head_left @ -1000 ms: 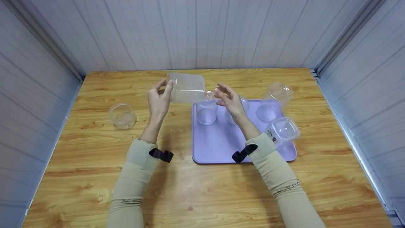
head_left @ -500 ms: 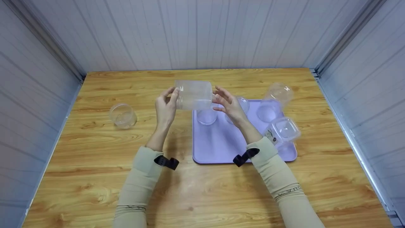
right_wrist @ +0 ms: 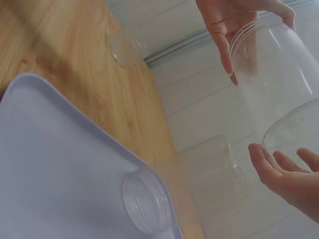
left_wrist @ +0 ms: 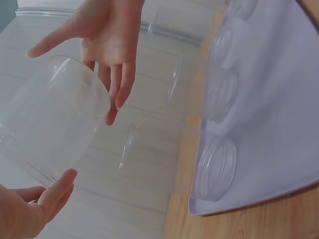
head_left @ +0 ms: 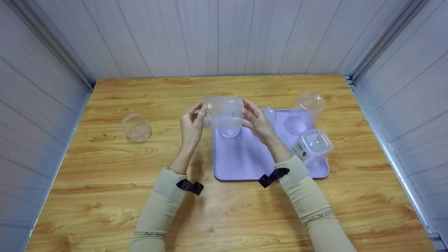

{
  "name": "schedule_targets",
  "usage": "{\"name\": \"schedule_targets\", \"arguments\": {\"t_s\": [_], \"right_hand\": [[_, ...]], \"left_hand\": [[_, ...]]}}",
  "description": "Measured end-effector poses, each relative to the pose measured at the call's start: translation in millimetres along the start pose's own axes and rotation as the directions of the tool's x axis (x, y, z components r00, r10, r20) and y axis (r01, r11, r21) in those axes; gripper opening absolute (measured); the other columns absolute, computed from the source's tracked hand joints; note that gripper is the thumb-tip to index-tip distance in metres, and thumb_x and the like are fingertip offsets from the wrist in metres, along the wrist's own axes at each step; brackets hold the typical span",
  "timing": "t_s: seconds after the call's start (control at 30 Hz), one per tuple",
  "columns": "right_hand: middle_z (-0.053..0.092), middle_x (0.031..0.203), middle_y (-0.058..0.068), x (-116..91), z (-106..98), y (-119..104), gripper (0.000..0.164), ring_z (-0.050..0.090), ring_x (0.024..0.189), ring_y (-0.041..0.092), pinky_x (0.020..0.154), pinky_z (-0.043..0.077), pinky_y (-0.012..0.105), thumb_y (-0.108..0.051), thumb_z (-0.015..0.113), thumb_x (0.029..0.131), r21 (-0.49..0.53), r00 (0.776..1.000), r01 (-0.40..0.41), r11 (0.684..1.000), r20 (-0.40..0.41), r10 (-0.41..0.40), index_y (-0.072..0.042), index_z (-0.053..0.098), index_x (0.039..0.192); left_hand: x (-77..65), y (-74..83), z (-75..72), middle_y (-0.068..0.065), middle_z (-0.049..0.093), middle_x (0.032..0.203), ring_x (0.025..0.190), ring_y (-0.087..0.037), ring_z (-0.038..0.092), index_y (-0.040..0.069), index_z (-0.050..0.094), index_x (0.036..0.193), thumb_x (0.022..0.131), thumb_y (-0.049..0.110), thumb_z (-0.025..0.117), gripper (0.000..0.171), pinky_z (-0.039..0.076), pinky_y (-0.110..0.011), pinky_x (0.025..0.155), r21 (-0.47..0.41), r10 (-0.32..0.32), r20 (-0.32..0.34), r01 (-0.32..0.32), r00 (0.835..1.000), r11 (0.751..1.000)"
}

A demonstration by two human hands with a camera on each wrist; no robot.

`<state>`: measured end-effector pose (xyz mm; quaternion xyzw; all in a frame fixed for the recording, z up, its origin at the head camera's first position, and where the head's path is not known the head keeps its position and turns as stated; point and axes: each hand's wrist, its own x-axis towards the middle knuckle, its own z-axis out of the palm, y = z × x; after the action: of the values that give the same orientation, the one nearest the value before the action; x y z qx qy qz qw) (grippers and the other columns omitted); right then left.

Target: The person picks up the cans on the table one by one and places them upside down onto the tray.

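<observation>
My left hand [head_left: 191,128] grips a clear round plastic jar [head_left: 224,112] by its ridged mouth end, thumb on the near side. The jar lies sideways in the air above the back left of a purple tray [head_left: 241,161]. At the jar's base end is my right hand [head_left: 260,125], its fingers spread and fairly straight. In the right wrist view, the fingertips of the right hand [right_wrist: 291,181] meet or nearly meet the base edge. Behind the held jar, another clear jar [head_left: 229,133] stands on the tray, mostly hidden.
Also on the tray are a clear jar [head_left: 268,113] partly behind the right hand, a tall clear jar [head_left: 301,113] at the back right, and a square jar [head_left: 315,145] with a printed pattern. A small clear tub [head_left: 136,128] stands on the wooden table's left side.
The left hand has carried the jar right and towards me, bringing its base to the right hand. The right hand has barely moved. The things on the tray and table stay put.
</observation>
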<state>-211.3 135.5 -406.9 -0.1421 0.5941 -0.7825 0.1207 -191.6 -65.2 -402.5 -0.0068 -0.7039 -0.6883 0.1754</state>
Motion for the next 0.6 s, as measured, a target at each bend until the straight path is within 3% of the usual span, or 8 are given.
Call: {"name": "schedule_targets", "arguments": {"t_s": [0.33, 0.6], "right_hand": [[0.031, 0.135, 0.015, -10, 0, 1, 0.100, 0.043, 0.111, 0.028, 0.080, 0.046, 0.039, -0.042, 0.075, 0.065, 0.049, 1.000, -0.011, 0.999, -0.006, 0.012, 0.000, 0.022, 0.138], [0.031, 0.136, 0.014, -14, 2, 1, 0.078, 0.044, 0.113, 0.032, 0.084, 0.045, 0.039, -0.018, 0.067, 0.078, 0.087, 1.000, -0.012, 0.996, 0.004, 0.011, -0.002, 0.022, 0.139]], "left_hand": [[-10.6, -2.2, 2.5, -0.017, 0.058, 0.102, 0.076, -0.017, 0.059, -0.008, 0.056, 0.111, 0.084, 0.014, 0.054, 0.035, 0.046, -0.022, 0.062, -0.016, -0.013, 0.015, 0.013, 1.000, 1.000], [-13.7, -2.6, 3.5, -0.019, 0.057, 0.103, 0.078, -0.021, 0.059, -0.011, 0.055, 0.111, 0.084, 0.015, 0.052, 0.038, 0.047, -0.024, 0.070, -0.040, 0.024, 0.037, -0.022, 0.999, 0.999]]}}
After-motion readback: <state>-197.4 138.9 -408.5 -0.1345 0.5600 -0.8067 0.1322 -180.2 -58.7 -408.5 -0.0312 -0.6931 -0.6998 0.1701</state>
